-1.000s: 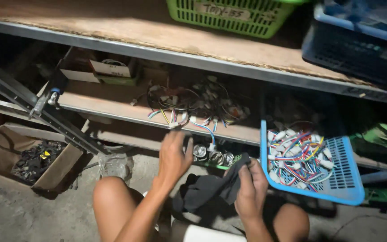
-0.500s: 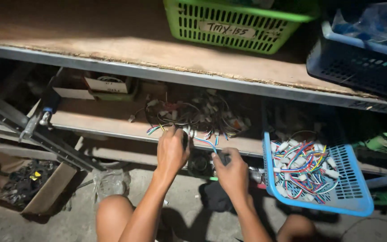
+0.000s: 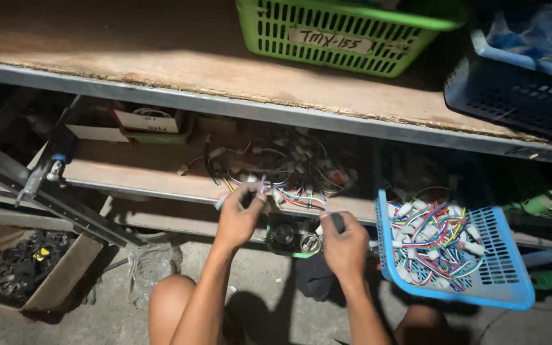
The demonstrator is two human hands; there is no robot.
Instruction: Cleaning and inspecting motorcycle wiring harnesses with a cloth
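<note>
Cardboard box (image 3: 39, 271) of dark parts far left. Left hand (image 3: 241, 214) pinches a wire connector (image 3: 260, 188) at the tangle on the lower shelf (image 3: 135, 176). Right hand (image 3: 345, 246) curled around a dark tool (image 3: 338, 222). Blue basket (image 3: 499, 281) of wired connectors at right.

Both hands left the dark cloth (image 3: 314, 278), now gripping the wire bundle (image 3: 289, 191).

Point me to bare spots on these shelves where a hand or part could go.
Free: upper shelf left of the green basket; lower shelf between the cardboard boxes and the wire tangle. Crowded: the tangle where the left hand and right hand work, and the blue tray of wires.
</note>
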